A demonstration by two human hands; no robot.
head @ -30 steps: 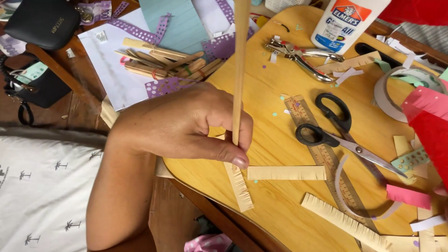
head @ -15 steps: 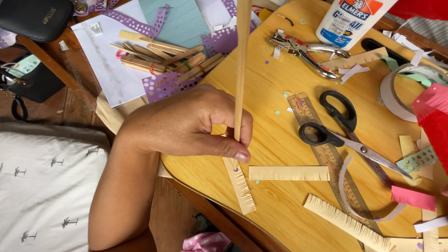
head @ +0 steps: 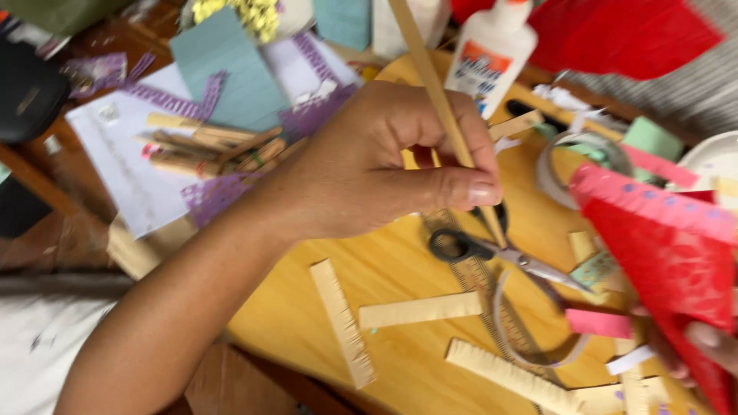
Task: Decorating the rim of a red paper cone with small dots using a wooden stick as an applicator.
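My left hand is raised over a round wooden table. It pinches a thin wooden stick between thumb and fingers, and the stick slants up past the top edge. The stick's lower tip is just above black-handled scissors. At the lower right edge, the fingers of my right hand hold a red dotted paper piece. Three cream fringed paper strips lie on the table below my left hand.
A white glue bottle stands at the back of the table. Wooden clothespins lie on white and purple paper beside a teal sheet. A pink strip, a ruler and paper scraps lie near the scissors. A black bag sits far left.
My left hand has lifted off the fringed strip at the table's edge and moved up and right with the stick. The red paper now reaches further in from the right.
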